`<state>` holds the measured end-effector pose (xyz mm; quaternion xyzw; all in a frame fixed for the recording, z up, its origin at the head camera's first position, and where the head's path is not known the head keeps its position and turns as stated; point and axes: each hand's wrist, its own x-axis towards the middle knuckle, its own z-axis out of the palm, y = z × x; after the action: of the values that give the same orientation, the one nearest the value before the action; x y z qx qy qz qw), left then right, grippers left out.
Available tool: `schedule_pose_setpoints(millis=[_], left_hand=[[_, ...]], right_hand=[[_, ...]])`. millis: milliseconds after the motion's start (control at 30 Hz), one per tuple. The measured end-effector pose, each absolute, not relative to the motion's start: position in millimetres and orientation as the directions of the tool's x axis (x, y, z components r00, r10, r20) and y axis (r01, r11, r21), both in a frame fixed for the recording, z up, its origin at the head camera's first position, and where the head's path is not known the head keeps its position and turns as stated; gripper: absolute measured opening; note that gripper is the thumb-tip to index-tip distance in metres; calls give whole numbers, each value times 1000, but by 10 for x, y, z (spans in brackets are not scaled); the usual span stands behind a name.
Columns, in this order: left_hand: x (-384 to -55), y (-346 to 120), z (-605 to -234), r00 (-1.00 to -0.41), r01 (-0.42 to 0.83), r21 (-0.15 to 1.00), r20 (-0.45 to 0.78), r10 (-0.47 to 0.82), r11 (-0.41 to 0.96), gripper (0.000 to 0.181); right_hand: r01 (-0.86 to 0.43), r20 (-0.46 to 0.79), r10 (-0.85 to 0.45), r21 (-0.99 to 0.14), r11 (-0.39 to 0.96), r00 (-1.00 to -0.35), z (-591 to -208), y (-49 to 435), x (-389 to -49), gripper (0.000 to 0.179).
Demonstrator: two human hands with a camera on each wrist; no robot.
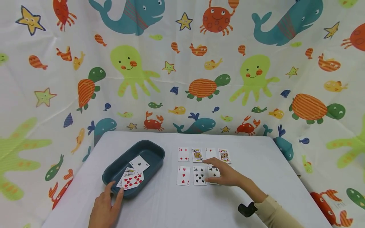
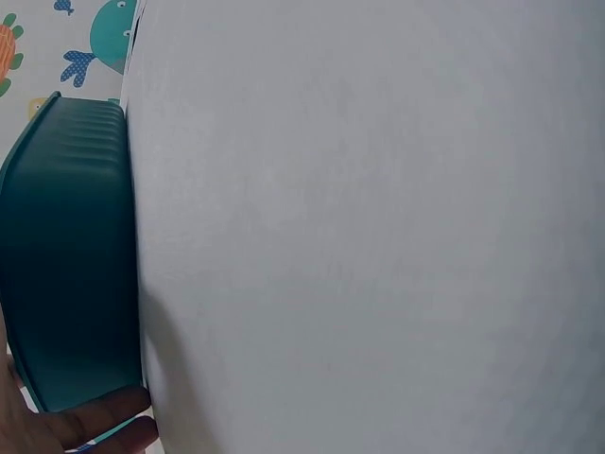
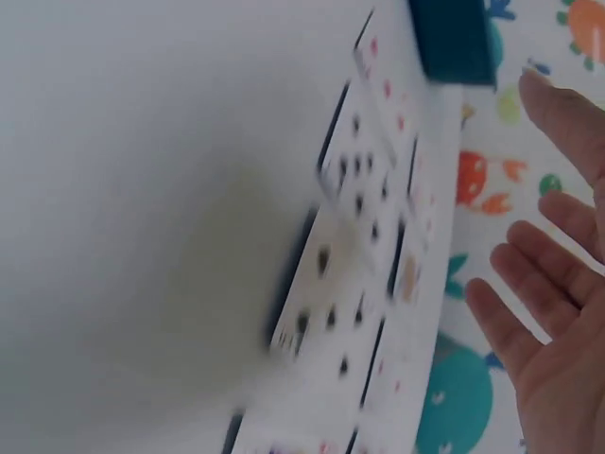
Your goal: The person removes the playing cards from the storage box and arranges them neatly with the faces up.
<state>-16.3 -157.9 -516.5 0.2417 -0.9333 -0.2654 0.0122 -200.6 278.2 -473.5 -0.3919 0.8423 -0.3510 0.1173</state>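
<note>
My left hand [image 1: 105, 207] grips the near end of a dark teal tray [image 1: 155, 144], thumb and index finger at its rim. In the left wrist view other fingers [image 2: 104, 416] lie against the tray's outer wall. Inside it are a club card [image 1: 139, 164], a face card partly covered, and a hearts card [image 1: 132, 181]. My right hand [image 1: 225, 172] hovers above the front row of playing cards, fingers spread and nothing in them. It partly covers a spade card [image 1: 213, 171]; beside that lie another spade card [image 1: 199, 175] and a three of hearts [image 1: 183, 176].
Behind the front row lie a four of diamonds [image 1: 183, 154], a king [image 1: 197, 155], a low diamond card [image 1: 210, 153] and another face card [image 1: 224, 155]. The white table [image 1: 159, 209] meets a sea-animal curtain [image 1: 171, 120]. A dark band [image 1: 247, 209] sits at my right wrist.
</note>
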Motion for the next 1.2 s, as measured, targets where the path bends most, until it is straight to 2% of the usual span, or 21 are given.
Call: schedule_pose_setpoints(millis=[200, 667, 1000, 1200], left_hand=[[-156, -1565, -5139, -882, -445, 495, -98, -461, 746, 79], [-147, -1579, -5146, -882, -447, 487, -101, -460, 750, 79], [-151, -1557, -5151, -886, -433, 494, -80, -457, 753, 75], [-144, -1535, -5157, -885, -433, 493, -71, -461, 755, 75]], right_hand=[[-567, 194, -744, -772, 287, -639, -4750, 2386, -1902, 65], [-482, 315, -691, -874, 55, -650, -4876, 1502, -1686, 59], [-431, 333, -704, -901, -42, -628, -4909, 939, -1536, 58], [-450, 335, -706, -893, -26, -624, -4929, 704, -1497, 58]])
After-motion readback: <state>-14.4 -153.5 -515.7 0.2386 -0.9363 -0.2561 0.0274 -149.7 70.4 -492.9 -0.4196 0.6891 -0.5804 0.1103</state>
